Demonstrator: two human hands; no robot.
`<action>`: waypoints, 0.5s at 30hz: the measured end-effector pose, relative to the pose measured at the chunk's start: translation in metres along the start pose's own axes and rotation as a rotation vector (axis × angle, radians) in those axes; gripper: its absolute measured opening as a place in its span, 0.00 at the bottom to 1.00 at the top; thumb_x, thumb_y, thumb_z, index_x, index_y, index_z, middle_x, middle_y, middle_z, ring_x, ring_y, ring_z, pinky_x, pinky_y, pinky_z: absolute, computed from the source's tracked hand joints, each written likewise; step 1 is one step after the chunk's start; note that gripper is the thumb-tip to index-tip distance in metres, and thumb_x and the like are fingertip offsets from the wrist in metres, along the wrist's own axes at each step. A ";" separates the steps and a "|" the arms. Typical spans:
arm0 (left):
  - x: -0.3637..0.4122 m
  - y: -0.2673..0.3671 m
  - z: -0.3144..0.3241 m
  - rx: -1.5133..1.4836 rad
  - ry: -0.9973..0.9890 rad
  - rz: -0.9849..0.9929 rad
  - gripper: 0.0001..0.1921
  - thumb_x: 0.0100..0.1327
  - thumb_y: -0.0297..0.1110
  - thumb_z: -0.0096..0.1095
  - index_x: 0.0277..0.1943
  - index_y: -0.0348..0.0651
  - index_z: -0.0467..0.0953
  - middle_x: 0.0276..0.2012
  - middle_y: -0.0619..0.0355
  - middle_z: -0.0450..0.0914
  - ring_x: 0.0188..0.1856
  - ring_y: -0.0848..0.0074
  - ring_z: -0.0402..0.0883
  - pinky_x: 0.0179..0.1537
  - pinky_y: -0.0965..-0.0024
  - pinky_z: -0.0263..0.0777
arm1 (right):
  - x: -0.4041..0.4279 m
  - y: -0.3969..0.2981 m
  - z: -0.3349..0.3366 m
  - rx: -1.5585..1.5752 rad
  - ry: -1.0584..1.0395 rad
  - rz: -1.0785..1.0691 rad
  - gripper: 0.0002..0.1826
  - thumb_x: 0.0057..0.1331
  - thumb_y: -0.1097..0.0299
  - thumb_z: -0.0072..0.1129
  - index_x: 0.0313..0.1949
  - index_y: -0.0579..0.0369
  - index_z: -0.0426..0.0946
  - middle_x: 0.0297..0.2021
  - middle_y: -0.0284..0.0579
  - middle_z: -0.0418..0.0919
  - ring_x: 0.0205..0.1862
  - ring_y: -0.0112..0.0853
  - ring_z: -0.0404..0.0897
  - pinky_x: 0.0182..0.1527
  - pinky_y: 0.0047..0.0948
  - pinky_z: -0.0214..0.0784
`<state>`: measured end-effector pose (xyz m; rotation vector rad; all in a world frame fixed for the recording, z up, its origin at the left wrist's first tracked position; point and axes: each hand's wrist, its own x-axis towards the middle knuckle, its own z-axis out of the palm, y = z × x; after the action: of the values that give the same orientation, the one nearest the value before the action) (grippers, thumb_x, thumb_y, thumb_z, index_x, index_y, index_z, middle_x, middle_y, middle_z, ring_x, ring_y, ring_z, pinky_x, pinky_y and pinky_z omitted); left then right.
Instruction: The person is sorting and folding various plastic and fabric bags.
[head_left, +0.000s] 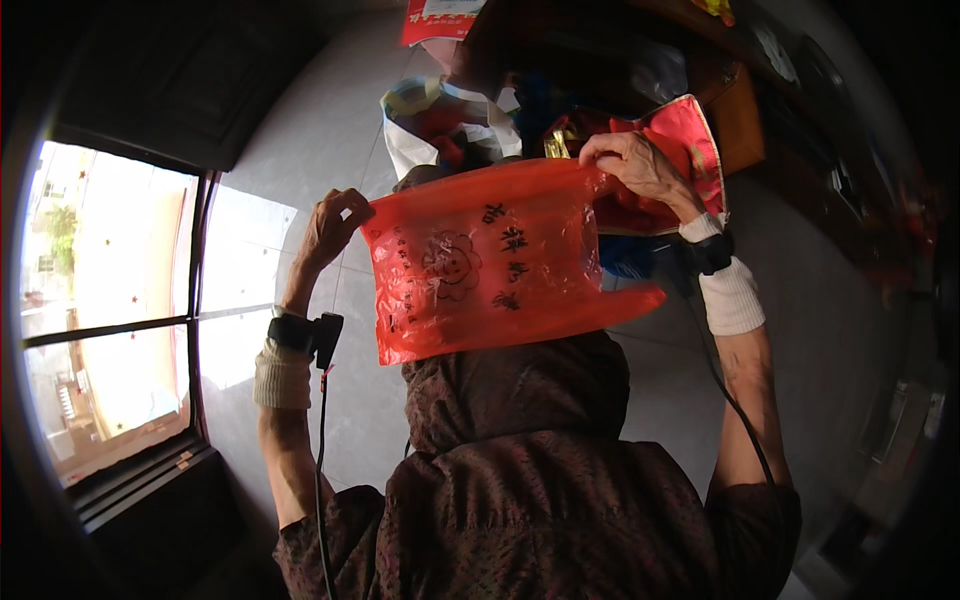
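A red translucent plastic carrier bag (480, 262) is spread out sideways above my lap, with printed writing and a cartoon face on it. My left hand (334, 225) pinches its upper left corner. Near the upper right, at the handle end, my right hand (630, 165) grips the bag's edge. One handle loop hangs free at the lower right. Just beyond the bag stands an open white bag (409, 142) with dark and red items inside. Behind my right hand lies a red fabric piece with gold trim (686, 131), its exact kind unclear.
Dark wooden furniture (555, 45) runs along the top and right, with an orange-brown panel (739, 120). Red printed packaging (435, 26) lies at the top. A bright window (112, 300) is at the left. Cables run from both wrist straps along my arms.
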<state>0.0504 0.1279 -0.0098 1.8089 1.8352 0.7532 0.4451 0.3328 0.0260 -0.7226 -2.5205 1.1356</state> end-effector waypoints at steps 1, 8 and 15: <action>-0.001 -0.001 -0.002 0.042 -0.005 0.009 0.04 0.58 0.29 0.60 0.33 0.38 0.77 0.30 0.53 0.80 0.35 0.66 0.75 0.36 0.65 0.70 | 0.000 0.003 0.001 0.002 -0.009 -0.008 0.09 0.56 0.78 0.45 0.34 0.61 0.75 0.31 0.45 0.80 0.33 0.33 0.78 0.39 0.28 0.69; 0.009 0.007 -0.008 0.037 0.023 -0.071 0.05 0.58 0.31 0.60 0.33 0.38 0.76 0.26 0.50 0.79 0.29 0.64 0.77 0.34 0.65 0.70 | -0.003 0.048 0.002 -0.571 0.107 -0.032 0.11 0.54 0.72 0.55 0.38 0.57 0.75 0.28 0.50 0.77 0.36 0.43 0.77 0.42 0.37 0.68; 0.014 0.033 -0.020 -0.003 0.102 0.074 0.05 0.53 0.25 0.65 0.33 0.37 0.77 0.30 0.53 0.76 0.32 0.67 0.79 0.35 0.68 0.73 | 0.093 -0.059 0.057 -0.329 -0.123 -0.300 0.35 0.53 0.61 0.65 0.59 0.55 0.64 0.53 0.53 0.71 0.54 0.43 0.71 0.57 0.38 0.64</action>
<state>0.0611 0.1403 0.0279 1.8774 1.8373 0.8910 0.3229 0.3150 0.0381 -0.3343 -2.8337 0.6931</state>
